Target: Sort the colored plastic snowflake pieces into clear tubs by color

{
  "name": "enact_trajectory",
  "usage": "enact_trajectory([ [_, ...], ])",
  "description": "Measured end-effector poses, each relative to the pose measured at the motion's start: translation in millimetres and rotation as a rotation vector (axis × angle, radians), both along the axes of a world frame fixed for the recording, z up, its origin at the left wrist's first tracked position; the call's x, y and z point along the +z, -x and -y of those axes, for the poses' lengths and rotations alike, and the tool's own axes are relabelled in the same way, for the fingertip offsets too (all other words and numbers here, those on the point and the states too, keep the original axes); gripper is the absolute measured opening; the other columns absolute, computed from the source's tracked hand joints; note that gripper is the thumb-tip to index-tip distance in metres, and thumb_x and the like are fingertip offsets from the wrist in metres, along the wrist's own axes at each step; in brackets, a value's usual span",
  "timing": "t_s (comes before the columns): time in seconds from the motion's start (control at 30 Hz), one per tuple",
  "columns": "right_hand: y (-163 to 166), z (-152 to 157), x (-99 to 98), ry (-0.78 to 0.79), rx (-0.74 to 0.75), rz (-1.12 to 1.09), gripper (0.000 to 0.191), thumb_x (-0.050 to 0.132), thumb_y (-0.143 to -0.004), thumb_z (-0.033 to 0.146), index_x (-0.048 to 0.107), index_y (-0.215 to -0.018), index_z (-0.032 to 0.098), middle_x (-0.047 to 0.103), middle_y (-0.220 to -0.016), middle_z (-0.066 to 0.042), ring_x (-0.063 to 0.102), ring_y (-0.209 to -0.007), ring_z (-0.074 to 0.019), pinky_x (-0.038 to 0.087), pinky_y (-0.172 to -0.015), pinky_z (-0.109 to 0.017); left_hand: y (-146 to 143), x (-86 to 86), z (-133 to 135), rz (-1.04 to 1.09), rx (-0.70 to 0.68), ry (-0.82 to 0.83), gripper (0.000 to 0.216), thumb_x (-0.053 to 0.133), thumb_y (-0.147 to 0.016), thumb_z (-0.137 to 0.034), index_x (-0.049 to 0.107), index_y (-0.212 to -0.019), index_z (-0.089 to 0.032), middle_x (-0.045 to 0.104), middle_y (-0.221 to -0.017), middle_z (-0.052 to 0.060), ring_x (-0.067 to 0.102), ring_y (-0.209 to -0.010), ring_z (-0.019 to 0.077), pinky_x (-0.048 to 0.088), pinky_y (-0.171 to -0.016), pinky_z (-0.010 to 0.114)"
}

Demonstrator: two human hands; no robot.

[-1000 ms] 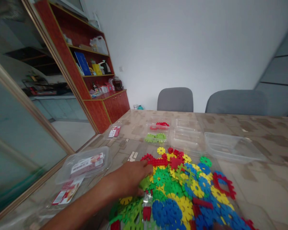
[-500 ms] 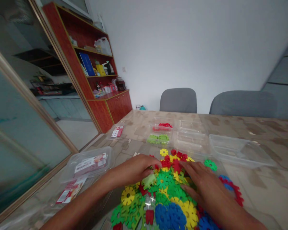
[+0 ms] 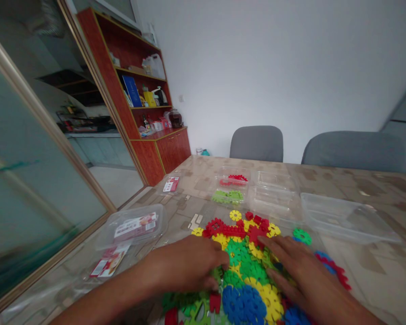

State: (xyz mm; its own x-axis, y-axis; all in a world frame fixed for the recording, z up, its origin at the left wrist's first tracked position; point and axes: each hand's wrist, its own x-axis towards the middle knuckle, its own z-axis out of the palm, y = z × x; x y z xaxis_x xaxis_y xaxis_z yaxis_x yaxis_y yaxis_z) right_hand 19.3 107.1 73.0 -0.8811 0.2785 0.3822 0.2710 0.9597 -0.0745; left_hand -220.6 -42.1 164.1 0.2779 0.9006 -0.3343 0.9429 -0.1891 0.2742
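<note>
A heap of plastic gear-like pieces lies before me, with a green cluster (image 3: 253,266), blue gears (image 3: 242,302), yellow gears (image 3: 272,300) and red pieces (image 3: 235,231). Over the heap's left side is my left hand (image 3: 194,262), its fingers curled down and thumb bent in. Olive-green bits show between thumb and fingers, but I cannot make out what it grips. My right hand (image 3: 301,266) rests against the heap's right side, fingers stretched and thumb apart, holding nothing visible. A red block (image 3: 215,301) sits below the left fingers.
Beyond the heap, a clear divided tray (image 3: 272,201) carries light-green gears (image 3: 228,197) and red gears (image 3: 235,179). A clear tub (image 3: 345,219) stands at right. A labelled lid (image 3: 135,225) lies at left. Grey chairs (image 3: 257,143) line the far table edge.
My left hand has come down and nearer to me, away from the red pieces, now covering the spot where a light-green gear showed. My right hand stays by the heap. The view has shifted slightly left.
</note>
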Motion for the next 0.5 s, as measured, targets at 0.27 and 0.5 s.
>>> enact_trajectory([
  [0.27, -2, -5, 7.7, 0.003, -0.014, -0.095, 0.049, 0.051, -0.094, 0.030, 0.051, -0.142, 0.021, 0.070, -0.124, -0.016, 0.070, -0.106, -0.0332, 0.058, -0.088, -0.055, -8, -17.9, 47, -0.002, 0.106, -0.059, 0.090, 0.087, -0.061, -0.016, 0.046, -0.140, -0.027, 0.046, -0.148, 0.014, 0.051, -0.126, 0.0382, 0.046, -0.101, 0.047],
  [0.5, -10, -5, -4.0, 0.100, -0.004, -0.008, 0.051, 0.061, -0.088, 0.033, 0.056, -0.138, 0.027, 0.065, -0.133, -0.013, 0.062, -0.119, -0.0355, 0.054, -0.095, -0.057, -10, -21.6, 43, 0.187, 0.135, -0.129, 0.048, 0.061, -0.083, -0.006, 0.056, -0.125, -0.029, 0.058, -0.131, 0.007, 0.059, -0.111, 0.0259, 0.049, -0.096, 0.037],
])
